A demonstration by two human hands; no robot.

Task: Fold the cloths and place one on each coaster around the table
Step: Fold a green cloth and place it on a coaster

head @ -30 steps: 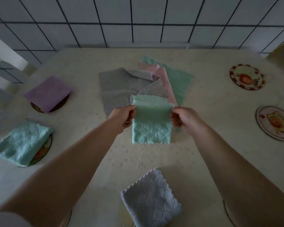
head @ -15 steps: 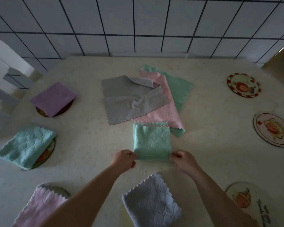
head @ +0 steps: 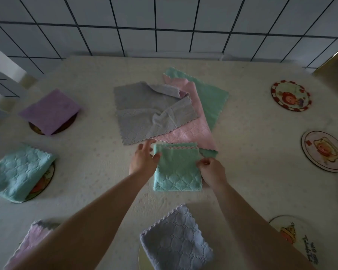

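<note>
Dim, soft light; wide-angle edge distortion.

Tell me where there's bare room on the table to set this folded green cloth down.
Three coasters on the right are bare: red-rimmed coaster, the one nearer, and the nearest. The tablecloth between them and the cloth pile is open. The left side is crowded with the purple cloth and teal cloth.

Folded green cloth (head: pixel 177 169) between both hands, perhaps pinched

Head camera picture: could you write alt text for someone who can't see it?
Two bare hands, left hand and right hand, hold the sides of a folded green cloth lying on a cream table. Unfolded cloths lie piled beyond it; folded cloths cover coasters at left, and bare coasters wait at right.
</note>
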